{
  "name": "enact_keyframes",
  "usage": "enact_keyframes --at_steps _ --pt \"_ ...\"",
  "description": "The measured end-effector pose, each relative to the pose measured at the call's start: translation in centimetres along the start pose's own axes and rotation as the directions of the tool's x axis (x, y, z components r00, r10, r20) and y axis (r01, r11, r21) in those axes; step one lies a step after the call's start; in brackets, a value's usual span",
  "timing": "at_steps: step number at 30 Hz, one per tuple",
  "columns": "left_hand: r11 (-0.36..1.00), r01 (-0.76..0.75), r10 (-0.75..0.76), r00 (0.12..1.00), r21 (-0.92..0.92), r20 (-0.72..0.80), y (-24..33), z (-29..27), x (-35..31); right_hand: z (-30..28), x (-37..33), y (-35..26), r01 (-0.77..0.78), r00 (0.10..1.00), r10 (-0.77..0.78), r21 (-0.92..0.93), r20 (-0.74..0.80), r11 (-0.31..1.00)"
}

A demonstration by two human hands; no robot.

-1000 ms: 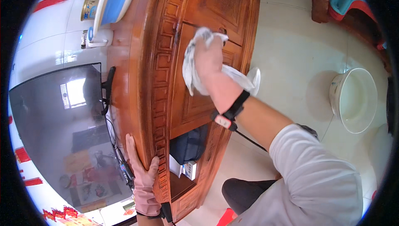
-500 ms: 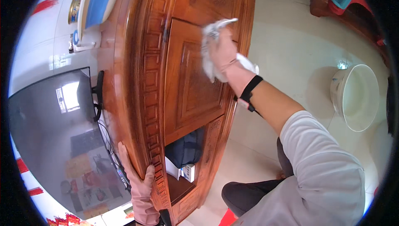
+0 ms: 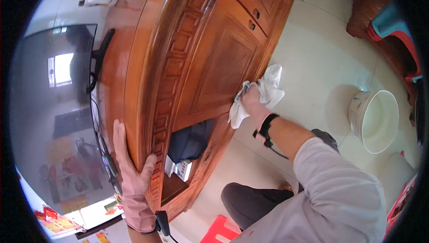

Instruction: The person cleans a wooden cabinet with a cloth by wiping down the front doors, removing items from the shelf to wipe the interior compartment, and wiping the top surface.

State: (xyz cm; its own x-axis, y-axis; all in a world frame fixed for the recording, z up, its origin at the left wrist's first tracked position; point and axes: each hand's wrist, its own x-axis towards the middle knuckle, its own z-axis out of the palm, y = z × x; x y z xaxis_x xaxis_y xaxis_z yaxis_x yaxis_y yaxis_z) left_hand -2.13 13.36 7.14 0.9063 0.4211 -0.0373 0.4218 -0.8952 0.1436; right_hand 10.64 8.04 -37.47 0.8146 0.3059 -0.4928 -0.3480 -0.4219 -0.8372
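My right hand (image 3: 252, 100), in a thin pinkish glove with a black strap at the wrist, grips a white cloth (image 3: 271, 86). The cloth is bunched against the lower edge of a carved wooden cabinet (image 3: 149, 60), and part of it hangs loose over the floor side. Beside it is a panelled cabinet door (image 3: 223, 69), closed, with a small dark handle. My left hand (image 3: 132, 171), gloved alike, lies with fingers stretched on the cabinet's top edge, thumb over the carved trim. It holds nothing.
A television (image 3: 53, 118) stands on the cabinet top, cables behind it. An open compartment holds a dark bag (image 3: 190, 140) and a white box (image 3: 183, 170). To the right, a white bucket (image 3: 380, 122) with liquid stands on the tiles. A red stool (image 3: 220, 230) is below me.
My right hand has moved with the cloth from the middle of the door down to the cabinet's lower edge. My left hand stays on the top edge. The view has shifted.
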Motion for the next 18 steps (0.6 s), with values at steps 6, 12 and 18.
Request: enact_keyframes --at_steps 6,12,18 --pt "0.996 0.009 -0.013 0.999 -0.092 -0.046 0.6 0.3 0.2 -9.7 7.7 -5.9 0.003 0.95 0.117 0.382 -0.289 0.924" --pt "1.0 -0.006 0.004 0.998 -0.03 -0.066 0.7 0.0 0.3 0.4 -3.7 2.4 0.173 0.947 -0.18 -0.049 -0.266 0.984" --pt "0.999 -0.011 0.008 0.997 -0.042 -0.074 -0.1 0.3 0.4 0.3 -2.2 3.8 0.182 0.983 -0.177 -0.192 0.043 0.964"
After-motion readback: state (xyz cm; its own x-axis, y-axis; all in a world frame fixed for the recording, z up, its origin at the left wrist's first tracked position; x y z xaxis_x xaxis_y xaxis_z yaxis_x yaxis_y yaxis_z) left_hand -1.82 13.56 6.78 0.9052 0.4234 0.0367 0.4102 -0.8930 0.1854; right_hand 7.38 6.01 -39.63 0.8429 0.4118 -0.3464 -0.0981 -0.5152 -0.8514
